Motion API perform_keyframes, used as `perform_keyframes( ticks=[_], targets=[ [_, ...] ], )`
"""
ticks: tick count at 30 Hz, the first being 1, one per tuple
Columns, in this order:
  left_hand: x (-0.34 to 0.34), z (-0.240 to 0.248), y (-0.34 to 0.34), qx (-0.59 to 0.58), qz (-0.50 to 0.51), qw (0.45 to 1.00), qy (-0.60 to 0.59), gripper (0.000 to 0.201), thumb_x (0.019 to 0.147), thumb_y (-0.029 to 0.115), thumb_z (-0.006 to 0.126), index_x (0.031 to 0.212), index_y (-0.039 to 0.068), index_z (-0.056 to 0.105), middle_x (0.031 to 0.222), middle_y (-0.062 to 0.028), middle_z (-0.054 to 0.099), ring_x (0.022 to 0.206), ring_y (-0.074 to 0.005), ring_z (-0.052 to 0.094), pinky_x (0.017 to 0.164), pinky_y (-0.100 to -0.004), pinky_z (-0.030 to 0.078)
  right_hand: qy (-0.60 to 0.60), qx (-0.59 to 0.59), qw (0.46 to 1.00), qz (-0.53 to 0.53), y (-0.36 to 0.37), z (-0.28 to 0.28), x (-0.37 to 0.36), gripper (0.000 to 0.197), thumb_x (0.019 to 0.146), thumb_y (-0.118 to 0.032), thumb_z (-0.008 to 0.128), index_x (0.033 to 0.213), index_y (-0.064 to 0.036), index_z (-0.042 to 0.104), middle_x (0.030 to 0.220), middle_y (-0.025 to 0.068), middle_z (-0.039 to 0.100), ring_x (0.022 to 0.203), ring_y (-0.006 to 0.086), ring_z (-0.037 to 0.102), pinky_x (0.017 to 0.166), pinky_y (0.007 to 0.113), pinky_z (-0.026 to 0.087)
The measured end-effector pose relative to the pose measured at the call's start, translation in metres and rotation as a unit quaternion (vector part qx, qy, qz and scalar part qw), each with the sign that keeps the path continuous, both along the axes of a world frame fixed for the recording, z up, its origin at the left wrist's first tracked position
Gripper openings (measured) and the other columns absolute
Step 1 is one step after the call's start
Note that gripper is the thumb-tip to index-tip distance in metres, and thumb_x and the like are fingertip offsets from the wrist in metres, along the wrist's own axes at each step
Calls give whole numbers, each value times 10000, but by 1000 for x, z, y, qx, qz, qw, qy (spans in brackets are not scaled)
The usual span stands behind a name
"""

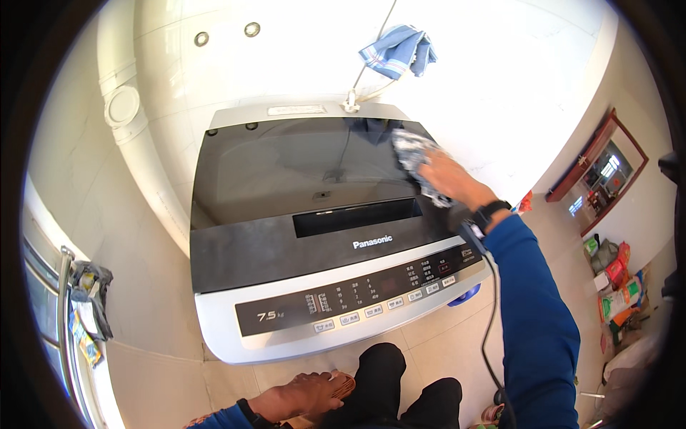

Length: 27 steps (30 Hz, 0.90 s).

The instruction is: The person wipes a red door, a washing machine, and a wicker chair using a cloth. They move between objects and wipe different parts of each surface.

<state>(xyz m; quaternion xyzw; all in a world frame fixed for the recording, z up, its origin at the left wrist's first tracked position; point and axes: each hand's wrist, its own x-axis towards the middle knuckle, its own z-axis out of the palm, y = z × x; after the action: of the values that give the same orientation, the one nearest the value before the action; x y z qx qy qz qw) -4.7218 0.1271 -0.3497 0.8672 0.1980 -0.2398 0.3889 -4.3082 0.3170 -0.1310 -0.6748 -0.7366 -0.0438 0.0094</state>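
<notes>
A top-loading washing machine (243, 257) stands in front of me, its dark glossy lid (286, 168) closed. My right hand (454, 179) presses a crumpled grey and white patterned cloth (412, 151) onto the lid's right side, with the fingers partly hidden against the fabric. Low in the view, my left hand (304, 395) is in front of the machine, beside my knee, with its fingers curled. A small brown ribbed thing (345, 386) shows at its fingertips; its kind I cannot make out. Both wrists wear dark bands, and a cable runs down from the right one.
A blue checked cloth (400, 51) hangs by the tap (350, 101) and hose behind the machine. At left, a white pipe (136, 146) runs down the wall, with a metal rail (63, 314) nearer me. Bags (620, 297) lie on the floor at right, near a framed mirror (607, 175).
</notes>
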Motion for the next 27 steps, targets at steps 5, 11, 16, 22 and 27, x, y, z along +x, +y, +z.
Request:
perform_keyframes(
  ticks=[5,11,16,22,27],
  targets=[
    [0,-8,-2,-7,13,1000,-10,657,954,470,615,1462,78,472,1401,-220,577,1240,-417,612,1000,-517,502,140,35,979,-146,-64,-16,40,636,976,-381,413,1386,96,506,1367,378,535,1292,505,486,1127,510,384],
    [-3,-17,-1,-18,11,999,-27,626,953,496,596,1464,163,457,1252,-221,626,1176,-447,618,985,-541,485,60,39,996,-44,-29,-15,-12,663,983,-381,407,1392,134,485,1390,388,520,1328,503,472,1142,510,375],
    [-5,-13,-1,-14,16,998,-56,565,953,449,611,1389,100,521,1227,-241,647,1143,-446,644,961,-530,505,63,-31,992,109,33,-11,-157,703,985,-393,410,1520,62,398,1591,337,350,1503,500,280,1260,491,227],
    [-5,-7,0,-3,21,999,-39,565,949,454,616,1393,117,523,1252,-234,640,1172,-438,633,984,-529,497,-48,150,868,471,5,-27,-267,338,920,-255,610,1112,15,680,1400,298,542,1357,482,476,1184,537,370],
    [-4,-6,-5,14,30,999,-34,561,939,434,622,1398,128,527,1294,-218,627,1219,-414,616,1016,-523,484,-62,138,911,383,-10,-19,-187,571,946,-303,582,1399,42,545,1477,299,498,1425,458,424,1178,522,356]
  ],
)
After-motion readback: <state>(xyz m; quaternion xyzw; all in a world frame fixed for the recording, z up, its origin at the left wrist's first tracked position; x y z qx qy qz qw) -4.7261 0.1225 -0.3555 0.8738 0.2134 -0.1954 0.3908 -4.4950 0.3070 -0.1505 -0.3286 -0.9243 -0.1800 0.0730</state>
